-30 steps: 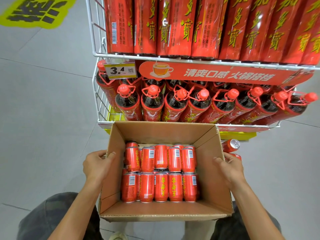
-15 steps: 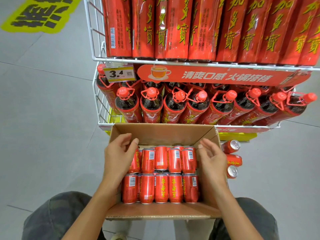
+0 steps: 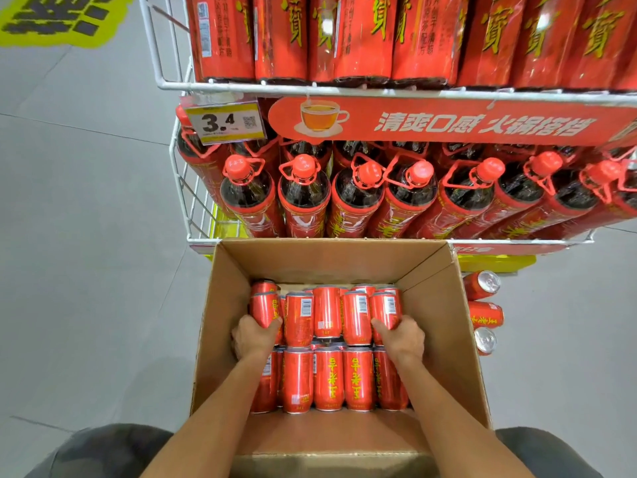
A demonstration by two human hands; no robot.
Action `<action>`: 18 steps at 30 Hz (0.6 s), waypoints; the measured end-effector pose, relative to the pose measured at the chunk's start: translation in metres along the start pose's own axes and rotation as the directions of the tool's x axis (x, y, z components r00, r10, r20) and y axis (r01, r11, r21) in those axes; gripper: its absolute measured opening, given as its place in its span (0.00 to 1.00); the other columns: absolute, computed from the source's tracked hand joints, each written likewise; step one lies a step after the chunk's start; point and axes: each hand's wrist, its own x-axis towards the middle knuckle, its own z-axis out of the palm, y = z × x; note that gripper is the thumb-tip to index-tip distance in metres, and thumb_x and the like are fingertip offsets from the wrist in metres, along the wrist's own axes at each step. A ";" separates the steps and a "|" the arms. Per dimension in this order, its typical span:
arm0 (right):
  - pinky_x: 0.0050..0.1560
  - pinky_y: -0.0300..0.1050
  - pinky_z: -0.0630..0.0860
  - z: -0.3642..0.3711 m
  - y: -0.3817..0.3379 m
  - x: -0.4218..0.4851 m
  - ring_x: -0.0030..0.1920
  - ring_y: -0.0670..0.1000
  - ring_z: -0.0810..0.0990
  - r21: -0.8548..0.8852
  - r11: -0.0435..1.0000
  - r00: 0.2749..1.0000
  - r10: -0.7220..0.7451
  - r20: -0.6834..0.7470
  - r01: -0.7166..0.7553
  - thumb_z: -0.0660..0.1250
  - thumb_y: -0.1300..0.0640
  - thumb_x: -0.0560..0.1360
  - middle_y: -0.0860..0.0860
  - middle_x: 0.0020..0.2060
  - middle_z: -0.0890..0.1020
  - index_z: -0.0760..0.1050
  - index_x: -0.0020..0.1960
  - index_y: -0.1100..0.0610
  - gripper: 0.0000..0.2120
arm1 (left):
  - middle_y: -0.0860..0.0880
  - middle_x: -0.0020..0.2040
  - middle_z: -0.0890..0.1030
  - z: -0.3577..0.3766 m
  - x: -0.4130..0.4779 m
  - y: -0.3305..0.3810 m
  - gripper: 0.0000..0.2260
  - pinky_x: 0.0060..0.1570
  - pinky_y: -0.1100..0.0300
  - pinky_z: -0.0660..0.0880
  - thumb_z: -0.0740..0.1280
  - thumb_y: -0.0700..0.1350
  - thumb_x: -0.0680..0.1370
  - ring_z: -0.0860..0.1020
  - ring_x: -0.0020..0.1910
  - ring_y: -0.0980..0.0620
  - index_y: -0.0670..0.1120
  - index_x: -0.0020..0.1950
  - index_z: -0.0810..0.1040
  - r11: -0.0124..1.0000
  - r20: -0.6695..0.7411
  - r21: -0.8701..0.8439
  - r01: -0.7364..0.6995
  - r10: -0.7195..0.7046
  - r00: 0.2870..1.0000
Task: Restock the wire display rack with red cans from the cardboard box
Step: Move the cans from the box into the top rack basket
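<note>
Pale grey tiled floor (image 3: 86, 270) with thin seams, yellow floor sticker (image 3: 58, 19) at upper left.

Yellow price tag (image 3: 225, 124) "3.4" beside red tea banner (image 3: 448, 120), yellow floor sticker (image 3: 62, 19) top-left, grey floor (image 3: 86, 270).

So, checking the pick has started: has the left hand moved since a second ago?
Yes. The left hand went from the cardboard box outer wall inward onto a can.
</note>
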 end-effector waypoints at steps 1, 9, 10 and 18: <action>0.61 0.56 0.80 0.001 0.001 0.000 0.60 0.62 0.83 -0.013 1.000 1.000 -0.009 -0.008 0.009 0.77 0.43 0.74 0.60 0.59 0.84 0.80 0.63 0.62 0.28 | 0.35 0.60 0.82 0.002 0.000 -0.002 0.26 0.62 0.44 0.78 0.78 0.53 0.74 0.80 0.62 0.35 0.37 0.63 0.79 1.000 -0.006 0.001 -0.003 0.003 1.000; 0.62 0.55 0.81 -0.003 -0.001 0.001 0.60 0.60 0.84 0.015 1.000 1.000 -0.009 0.012 0.009 0.78 0.43 0.73 0.58 0.59 0.85 0.80 0.64 0.60 0.28 | 0.36 0.59 0.83 0.004 -0.001 -0.004 0.24 0.63 0.43 0.78 0.77 0.54 0.75 0.81 0.60 0.35 0.39 0.63 0.79 1.000 -0.002 -0.013 -0.010 0.010 1.000; 0.61 0.54 0.81 -0.005 -0.001 0.001 0.59 0.60 0.84 0.022 1.000 1.000 -0.005 0.016 0.005 0.78 0.43 0.73 0.58 0.59 0.85 0.80 0.64 0.60 0.27 | 0.36 0.59 0.83 0.003 -0.002 -0.002 0.24 0.62 0.43 0.78 0.77 0.54 0.75 0.81 0.60 0.35 0.39 0.63 0.79 1.000 -0.002 -0.011 -0.005 0.005 1.000; 0.53 0.48 0.75 -0.040 -0.036 -0.030 0.55 0.61 0.83 0.167 0.985 0.998 -0.027 -0.058 0.036 0.77 0.38 0.70 0.58 0.49 0.87 0.81 0.48 0.51 0.18 | 0.45 0.45 0.84 -0.031 -0.033 0.036 0.21 0.50 0.53 0.79 0.79 0.56 0.69 0.82 0.45 0.43 0.44 0.55 0.84 0.988 -0.025 -0.145 -0.046 0.043 0.999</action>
